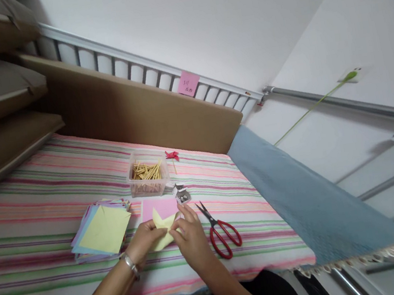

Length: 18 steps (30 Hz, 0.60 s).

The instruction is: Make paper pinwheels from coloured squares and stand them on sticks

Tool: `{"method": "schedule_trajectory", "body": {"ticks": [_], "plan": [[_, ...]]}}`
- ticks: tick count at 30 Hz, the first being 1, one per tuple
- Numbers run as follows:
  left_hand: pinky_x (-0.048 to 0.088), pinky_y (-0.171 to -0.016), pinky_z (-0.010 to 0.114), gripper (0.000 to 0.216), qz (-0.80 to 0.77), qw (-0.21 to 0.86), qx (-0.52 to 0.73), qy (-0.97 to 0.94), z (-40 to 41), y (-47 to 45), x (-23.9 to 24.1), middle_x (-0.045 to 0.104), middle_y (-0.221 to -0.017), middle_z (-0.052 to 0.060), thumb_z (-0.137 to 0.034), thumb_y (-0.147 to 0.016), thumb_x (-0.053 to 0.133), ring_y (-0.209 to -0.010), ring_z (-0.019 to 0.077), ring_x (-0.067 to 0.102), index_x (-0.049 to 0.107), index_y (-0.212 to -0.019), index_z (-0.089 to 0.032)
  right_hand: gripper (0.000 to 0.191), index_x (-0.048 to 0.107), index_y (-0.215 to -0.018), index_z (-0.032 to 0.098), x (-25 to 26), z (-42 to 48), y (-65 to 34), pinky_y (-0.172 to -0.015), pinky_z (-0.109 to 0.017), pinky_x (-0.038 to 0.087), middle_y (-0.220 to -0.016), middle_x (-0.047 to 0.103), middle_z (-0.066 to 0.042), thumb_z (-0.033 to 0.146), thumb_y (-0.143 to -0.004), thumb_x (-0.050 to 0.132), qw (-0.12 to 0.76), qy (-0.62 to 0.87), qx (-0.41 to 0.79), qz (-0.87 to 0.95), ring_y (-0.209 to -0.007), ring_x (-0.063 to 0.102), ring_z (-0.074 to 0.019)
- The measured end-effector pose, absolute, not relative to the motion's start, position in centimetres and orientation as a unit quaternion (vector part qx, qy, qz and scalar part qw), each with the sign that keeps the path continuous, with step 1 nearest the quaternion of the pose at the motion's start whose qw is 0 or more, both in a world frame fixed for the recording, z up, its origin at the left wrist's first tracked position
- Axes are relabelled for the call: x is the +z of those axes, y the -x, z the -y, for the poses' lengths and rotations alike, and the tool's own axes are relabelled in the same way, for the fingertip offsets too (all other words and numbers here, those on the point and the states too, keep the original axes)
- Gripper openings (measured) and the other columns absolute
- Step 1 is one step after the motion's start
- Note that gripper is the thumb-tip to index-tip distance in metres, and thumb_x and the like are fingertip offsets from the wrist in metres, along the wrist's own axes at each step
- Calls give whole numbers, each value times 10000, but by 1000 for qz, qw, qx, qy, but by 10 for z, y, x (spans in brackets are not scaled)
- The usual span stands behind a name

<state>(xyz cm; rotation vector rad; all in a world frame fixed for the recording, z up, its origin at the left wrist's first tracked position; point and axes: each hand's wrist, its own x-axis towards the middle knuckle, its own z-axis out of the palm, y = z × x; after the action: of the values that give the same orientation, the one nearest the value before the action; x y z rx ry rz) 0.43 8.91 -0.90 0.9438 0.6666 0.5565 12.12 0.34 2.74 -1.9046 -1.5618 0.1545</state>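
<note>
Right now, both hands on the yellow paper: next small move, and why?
Probably fold the raised corner of the yellow paper down toward its middle and press it flat. The left hand and right hand both pinch the sheet, one pointed flap stands up unflattened, and the scissors lie apart beside them.

Items shown, by count: two hands (left hand (143, 243), right hand (191, 240)), one folded yellow paper (161, 223), one pink sheet (161, 207), one stack of coloured paper (101, 230), one clear box (148, 177) of many wooden sticks, one red paper pinwheel (172, 155), one pair of red scissors (220, 231), one pink sticky note (188, 83).
</note>
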Motion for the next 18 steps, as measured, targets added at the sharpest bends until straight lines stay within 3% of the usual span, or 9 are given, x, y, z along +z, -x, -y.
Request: {"method": "schedule_trajectory", "body": {"ticks": [18], "plan": [[443,-592,265,319,-329,797,262,-434,-88,-5,-5,722,-685,61,-286,-506,773,-596,190,625,707,-763,-109,104,609,-706,198,21,-8,-120,-1022,-468,259,-1297,494,-100,100,-707,575,334,738,38,585,-1282,316,-260]]}}
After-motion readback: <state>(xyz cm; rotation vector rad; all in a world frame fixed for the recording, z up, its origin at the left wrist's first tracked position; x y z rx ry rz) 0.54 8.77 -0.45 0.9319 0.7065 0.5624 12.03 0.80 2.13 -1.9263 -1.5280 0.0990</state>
